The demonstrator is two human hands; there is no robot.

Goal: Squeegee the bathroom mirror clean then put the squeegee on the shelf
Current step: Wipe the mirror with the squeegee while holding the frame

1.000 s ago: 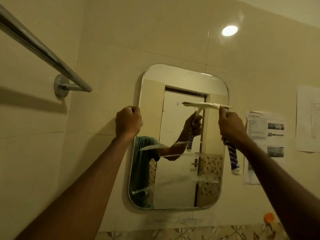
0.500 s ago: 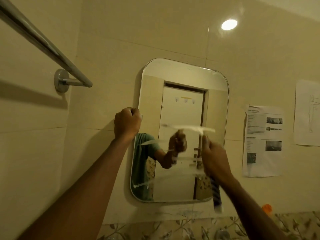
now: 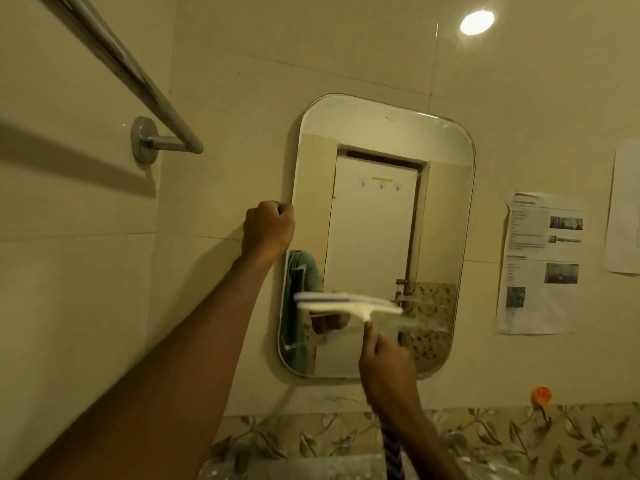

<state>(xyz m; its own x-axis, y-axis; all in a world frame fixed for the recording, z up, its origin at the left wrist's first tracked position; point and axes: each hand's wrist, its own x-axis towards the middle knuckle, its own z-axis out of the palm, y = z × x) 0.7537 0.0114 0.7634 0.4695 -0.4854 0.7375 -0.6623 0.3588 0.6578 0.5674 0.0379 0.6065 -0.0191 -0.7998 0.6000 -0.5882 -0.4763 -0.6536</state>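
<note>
- Your right hand (image 3: 384, 367) grips the striped handle of the squeegee (image 3: 346, 306), whose blurred blade lies level across the lower part of the mirror (image 3: 377, 230).
- Your left hand (image 3: 268, 226), curled in a fist, rests against the mirror's left edge, holding nothing that shows.
- The upper glass looks free of streaks. A smear low on the left suggests the wiping is nearly finished.
- No shelf is in view, so stowing the squeegee remains.

You have one mirror (image 3: 377, 133), one squeegee (image 3: 346, 305), and two hands: left hand (image 3: 268, 226), right hand (image 3: 384, 365). Left wall: one towel rail (image 3: 131, 71). Right of the mirror are two papers, the printed sheet (image 3: 540, 265) and the plain sheet (image 3: 623, 209), plus one orange hook (image 3: 541, 394).
</note>
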